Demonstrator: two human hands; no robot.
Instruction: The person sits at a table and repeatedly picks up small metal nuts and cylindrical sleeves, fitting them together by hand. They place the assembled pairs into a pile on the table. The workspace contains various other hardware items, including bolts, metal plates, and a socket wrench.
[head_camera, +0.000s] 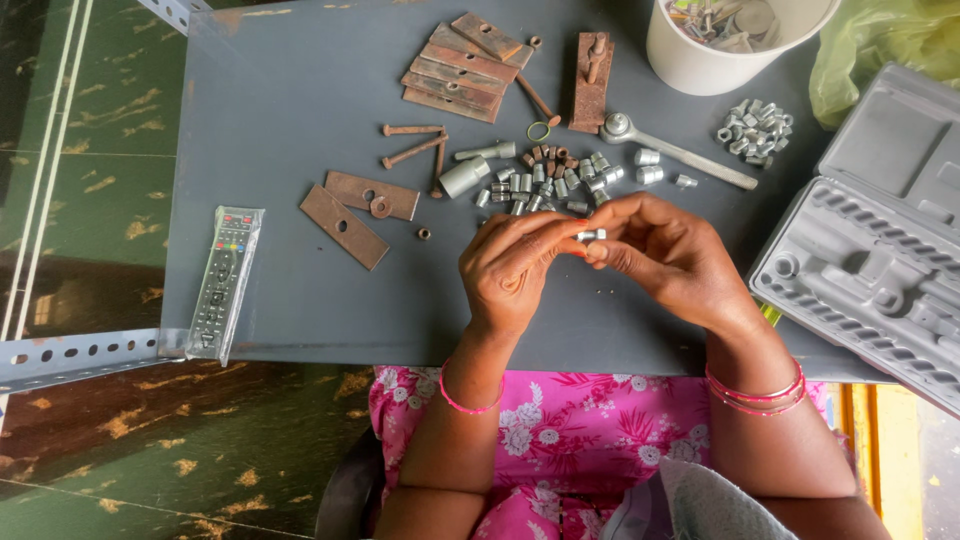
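At the near-centre of the grey tabletop (300, 300), just in front of the loose socket pile (545, 185):

Landmark: the socket pile, a spread of small silver and rusty sockets and nuts lying loose.

Left hand (515, 270): raised just near-side of the pile; grip closed, thumb and forefinger pinched on one end of a small silver socket (590, 236).

Right hand (670, 255): beside the left hand, to the near right of the pile; grip closed, fingertips on the other end of the same socket.

Work piece: the small silver socket, held between both hands, clear of the surface.

Done so far: judged early. A small heap of silver nuts (755, 125) sits apart, to the far right of the pile; whether it was sorted out cannot be told.

Left to do: judged most of it. The pile is loose, and the moulded slots of the open grey tool case (870, 260), right of the pile, are nearly all vacant.

Other items: ratchet wrench (675, 152) just right of the pile; rusty bolts (415, 145) and rusty plates (465, 65) to its left and far-left; white bucket (720, 45) beyond it; wrapped remote control (222, 280) well left, touching the near edge.

Edges: the near edge runs just below the wrists; the left edge lies beyond the remote.

Open room: a bare band between the remote and the hands, and near-side of the pile. Right of the hands, the case crowds the route.
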